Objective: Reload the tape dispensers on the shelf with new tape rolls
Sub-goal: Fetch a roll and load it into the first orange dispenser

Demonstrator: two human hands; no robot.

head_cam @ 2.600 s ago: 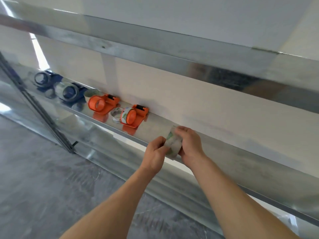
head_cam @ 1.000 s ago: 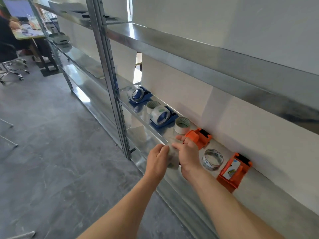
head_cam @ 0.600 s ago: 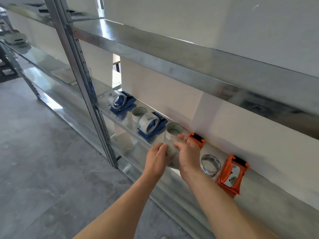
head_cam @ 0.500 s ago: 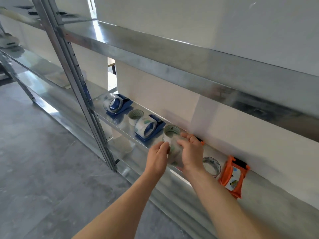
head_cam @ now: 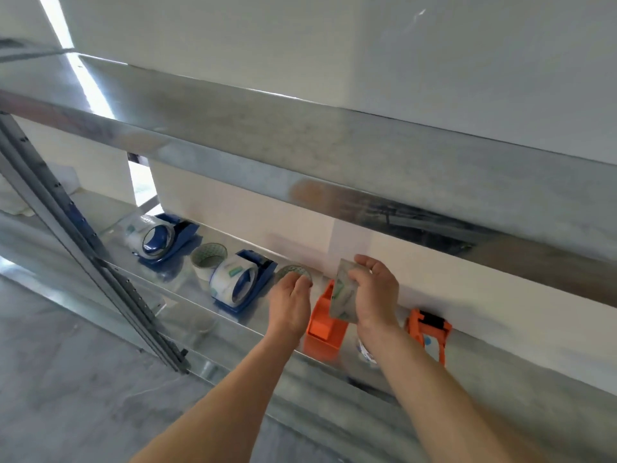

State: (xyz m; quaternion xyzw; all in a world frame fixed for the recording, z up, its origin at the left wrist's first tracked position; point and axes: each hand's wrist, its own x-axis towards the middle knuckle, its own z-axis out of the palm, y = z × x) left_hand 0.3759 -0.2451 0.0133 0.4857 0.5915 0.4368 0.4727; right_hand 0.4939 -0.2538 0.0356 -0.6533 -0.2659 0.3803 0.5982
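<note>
Glossy clear tape roll (head_cam: 342, 297) is gripped in curled right hand (head_cam: 377, 292) over boxy orange plastic dispenser (head_cam: 324, 325); hold of left hand (head_cam: 289, 304) cannot be determined.

A white wall (head_cam: 334, 45) behind metal shelving (head_cam: 367, 155), grey floor (head_cam: 83, 396) below — perhaps concrete — daylight (head_cam: 55, 21) streaking left.

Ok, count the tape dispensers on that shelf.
4: far-left blue dispenser; second blue dispenser right of it; first orange dispenser between left hand and right hand; second orange dispenser beyond the right forearm, partly hidden. More may lie off frame.
</note>
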